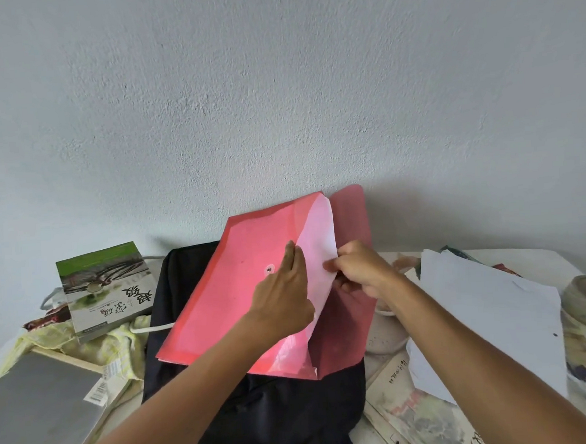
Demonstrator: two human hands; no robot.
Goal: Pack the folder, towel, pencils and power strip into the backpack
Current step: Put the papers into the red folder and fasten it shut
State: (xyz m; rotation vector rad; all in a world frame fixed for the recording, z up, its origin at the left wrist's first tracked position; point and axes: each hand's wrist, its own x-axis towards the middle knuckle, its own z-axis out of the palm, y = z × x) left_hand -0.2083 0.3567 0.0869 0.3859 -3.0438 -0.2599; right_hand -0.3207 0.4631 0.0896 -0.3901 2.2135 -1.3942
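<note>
The red folder lies tilted on top of the black backpack on the worktop. Its flap is open. The left hand presses flat on the folder, fingers straight and close together. The right hand pinches the white paper that sticks out of the folder. A yellow towel lies left of the backpack, under a book.

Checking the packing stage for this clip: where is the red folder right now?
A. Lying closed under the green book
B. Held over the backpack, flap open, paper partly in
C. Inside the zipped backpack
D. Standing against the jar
B: the folder sits over the black backpack with its flap open, the left hand on it and the right hand pinching the white paper.
</note>
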